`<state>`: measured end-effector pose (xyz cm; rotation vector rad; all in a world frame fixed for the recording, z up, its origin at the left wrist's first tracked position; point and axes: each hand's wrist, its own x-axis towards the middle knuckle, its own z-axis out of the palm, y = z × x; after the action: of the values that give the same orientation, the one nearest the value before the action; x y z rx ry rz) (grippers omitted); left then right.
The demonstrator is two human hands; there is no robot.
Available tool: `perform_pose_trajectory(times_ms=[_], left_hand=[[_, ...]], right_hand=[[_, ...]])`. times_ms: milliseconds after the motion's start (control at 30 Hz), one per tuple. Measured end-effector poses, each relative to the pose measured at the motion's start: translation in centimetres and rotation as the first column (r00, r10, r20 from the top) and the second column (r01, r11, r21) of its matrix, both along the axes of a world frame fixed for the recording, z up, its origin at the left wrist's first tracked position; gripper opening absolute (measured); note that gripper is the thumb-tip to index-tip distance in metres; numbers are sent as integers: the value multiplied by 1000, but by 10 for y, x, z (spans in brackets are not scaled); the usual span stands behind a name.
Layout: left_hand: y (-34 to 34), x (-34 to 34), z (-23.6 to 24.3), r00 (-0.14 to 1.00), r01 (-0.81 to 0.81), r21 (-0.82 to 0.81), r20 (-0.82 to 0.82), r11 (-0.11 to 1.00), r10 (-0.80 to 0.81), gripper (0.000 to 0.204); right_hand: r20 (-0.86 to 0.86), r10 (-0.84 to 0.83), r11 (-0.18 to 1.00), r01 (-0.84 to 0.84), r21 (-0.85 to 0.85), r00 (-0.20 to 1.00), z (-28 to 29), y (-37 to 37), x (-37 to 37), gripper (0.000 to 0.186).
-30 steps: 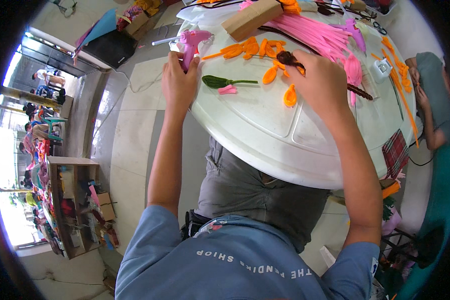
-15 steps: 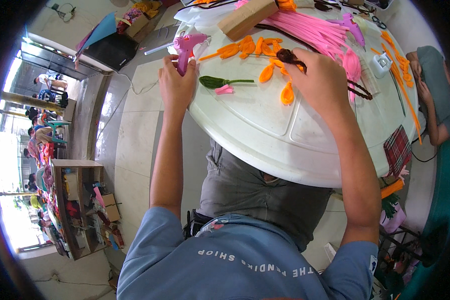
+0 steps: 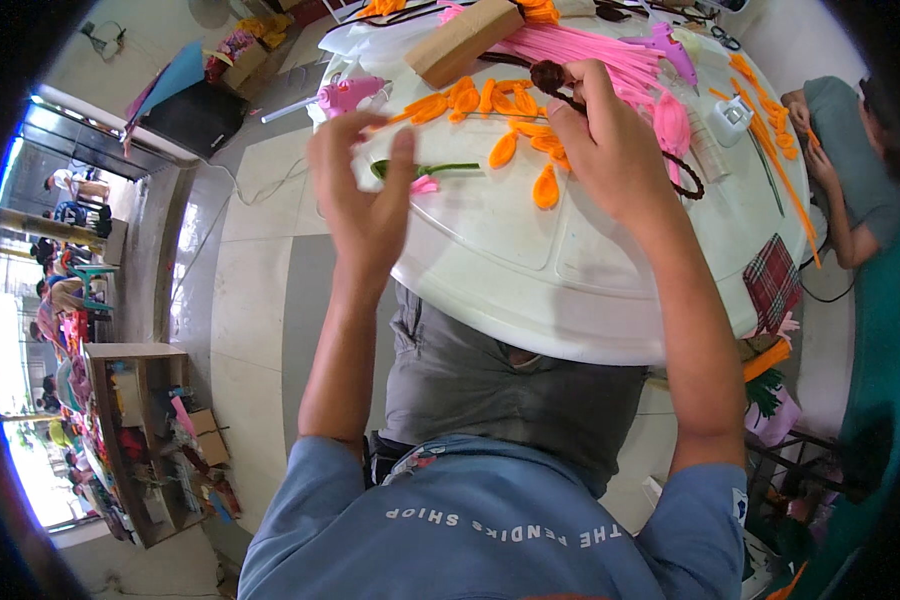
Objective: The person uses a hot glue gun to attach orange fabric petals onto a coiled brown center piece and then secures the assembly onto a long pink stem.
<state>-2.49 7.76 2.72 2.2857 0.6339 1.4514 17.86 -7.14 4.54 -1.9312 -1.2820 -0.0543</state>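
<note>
My left hand (image 3: 365,205) is raised at the left of the white table (image 3: 510,300) with fingers apart and nothing in them, just below a pink glue gun (image 3: 342,92). My right hand (image 3: 615,155) is closed on a dark brown fuzzy coil (image 3: 548,77) with a thin stem. Orange looped pieces (image 3: 503,150) lie under and left of it. A green leaf piece (image 3: 458,168) and a small pink piece (image 3: 427,185) lie between my hands, partly behind my left fingers. Long pink stems (image 3: 590,50) lie beyond my right hand.
A cardboard block (image 3: 460,40), second glue gun (image 3: 675,50), white adapter (image 3: 732,118) and plaid cloth (image 3: 770,280) are on the table. Another person (image 3: 840,190) works at the right with orange stems. A wooden shelf (image 3: 140,435) and cables lie to the left.
My left hand has let go of the pink glue gun and moved down and rightward, opening. My right hand has risen slightly with the brown coil.
</note>
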Motion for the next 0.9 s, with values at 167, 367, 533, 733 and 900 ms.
perform_pose_trajectory(times_ms=[167, 367, 533, 733, 900], left_hand=[[-8, 84, 35, 877, 478, -347, 140, 807, -459, 24], [1, 118, 19, 750, 652, -486, 299, 582, -590, 26], [1, 113, 4, 741, 663, -563, 399, 494, -540, 27], [-2, 109, 2, 742, 661, -550, 377, 511, -555, 23], [-1, 106, 4, 731, 667, -539, 340, 514, -592, 25]], right_hand=[[-37, 38, 996, -35, 86, 999, 2, 0, 5, 34], [-42, 51, 992, -45, 119, 998, 2, 3, 11, 29], [43, 34, 994, -38, 100, 999, 6, -2, 8, 30], [252, 15, 992, -47, 120, 968, 5, -6, 16, 30], [258, 20, 993, -49, 108, 966, 9, -6, 18, 26]])
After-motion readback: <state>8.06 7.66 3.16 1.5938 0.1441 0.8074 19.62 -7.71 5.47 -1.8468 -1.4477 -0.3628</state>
